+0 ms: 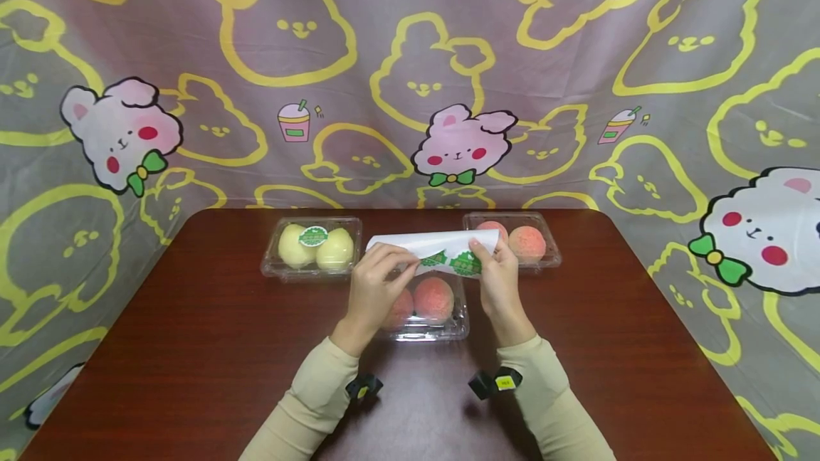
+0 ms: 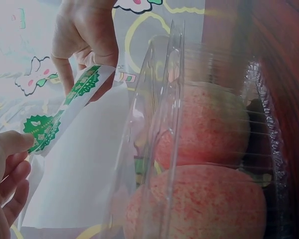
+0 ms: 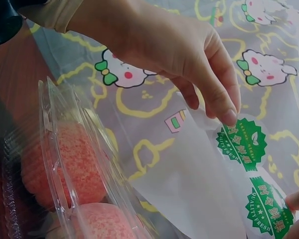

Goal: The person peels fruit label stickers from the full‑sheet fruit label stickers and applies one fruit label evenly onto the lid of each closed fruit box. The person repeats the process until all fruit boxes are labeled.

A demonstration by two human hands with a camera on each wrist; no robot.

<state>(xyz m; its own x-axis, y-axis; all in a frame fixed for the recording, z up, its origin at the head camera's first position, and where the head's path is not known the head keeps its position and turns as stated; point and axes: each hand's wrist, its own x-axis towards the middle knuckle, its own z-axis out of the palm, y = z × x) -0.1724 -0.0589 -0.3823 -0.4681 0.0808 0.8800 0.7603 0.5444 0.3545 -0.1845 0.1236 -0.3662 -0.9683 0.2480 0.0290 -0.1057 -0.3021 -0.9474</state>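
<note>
A white backing sheet (image 1: 397, 239) with round green stickers (image 3: 246, 144) along its edge is held up over a clear plastic box (image 1: 458, 329) with two peaches (image 1: 433, 299) in it. My left hand (image 1: 379, 284) pinches the edge of one green sticker between thumb and fingers, at the sheet's near left. With its thumb on top, my right hand (image 1: 501, 290) grips the right end of the sheet, beside a second sticker (image 1: 465, 262). In the left wrist view the box's lid edge (image 2: 174, 99) stands close beside the sheet.
Back left on the brown table (image 1: 211, 333) sits a clear box (image 1: 272, 270) of two pale yellow-green fruits (image 1: 334, 249), a green-and-white sticker (image 1: 313, 236) on its lid. Another clear box (image 1: 552, 251) with peaches (image 1: 528, 243) stands back right, partly behind the sheet. A patterned cloth (image 1: 359, 91) surrounds the table.
</note>
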